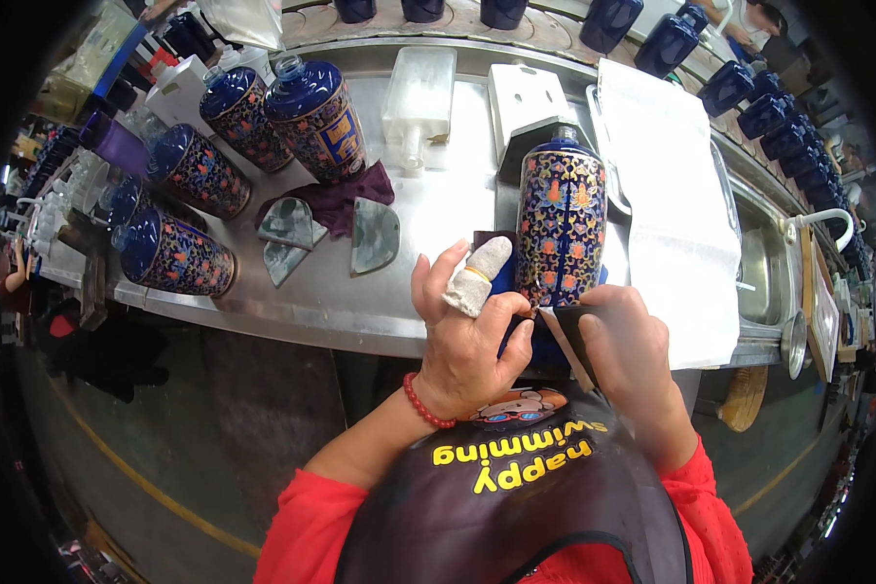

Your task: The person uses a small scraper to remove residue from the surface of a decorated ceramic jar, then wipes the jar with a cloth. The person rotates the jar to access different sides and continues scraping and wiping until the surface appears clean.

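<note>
While your left hand (467,336) grips the blue flowered bottle (560,229), your right hand (625,343) fingers pinch a thin tool (563,343); scrape gently next.

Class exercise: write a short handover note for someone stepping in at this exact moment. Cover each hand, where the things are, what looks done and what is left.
Left hand: steadies the decorated bottle at its base; one finger is bandaged.
Right hand: holds a thin flat tool against the bottle's lower edge.
The bottle lies on a blue cloth at the metal bench's front edge.
Four like bottles lie at the left; plain blue ones line the back right.
Done: cannot tell how much of the edge is worked.
Left: probably the rest of that edge.
</note>
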A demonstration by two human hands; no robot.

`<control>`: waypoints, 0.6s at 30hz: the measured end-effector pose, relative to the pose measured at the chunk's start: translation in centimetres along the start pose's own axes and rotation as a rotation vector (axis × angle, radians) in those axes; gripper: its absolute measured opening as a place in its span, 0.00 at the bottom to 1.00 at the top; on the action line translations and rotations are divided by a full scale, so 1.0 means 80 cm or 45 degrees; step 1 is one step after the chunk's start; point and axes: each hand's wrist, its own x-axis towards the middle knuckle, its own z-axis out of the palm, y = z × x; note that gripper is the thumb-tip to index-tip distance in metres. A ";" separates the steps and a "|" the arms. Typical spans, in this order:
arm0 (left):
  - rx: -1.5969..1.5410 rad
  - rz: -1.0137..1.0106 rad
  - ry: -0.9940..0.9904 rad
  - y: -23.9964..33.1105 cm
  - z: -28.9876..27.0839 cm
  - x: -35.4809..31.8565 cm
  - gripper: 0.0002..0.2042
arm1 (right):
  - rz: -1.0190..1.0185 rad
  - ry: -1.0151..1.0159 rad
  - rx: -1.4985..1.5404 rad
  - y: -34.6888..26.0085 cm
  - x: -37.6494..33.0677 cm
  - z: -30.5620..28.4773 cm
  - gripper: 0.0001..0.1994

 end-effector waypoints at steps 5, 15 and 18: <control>0.142 0.073 0.033 0.004 0.003 0.001 0.07 | -0.024 -0.007 -0.026 -0.002 0.001 -0.002 0.09; 0.077 0.027 0.016 0.005 0.002 0.004 0.05 | -0.052 -0.013 -0.049 -0.004 0.000 -0.003 0.09; 0.005 -0.012 0.027 0.003 0.000 0.005 0.05 | -0.031 -0.010 -0.042 -0.004 -0.001 -0.003 0.09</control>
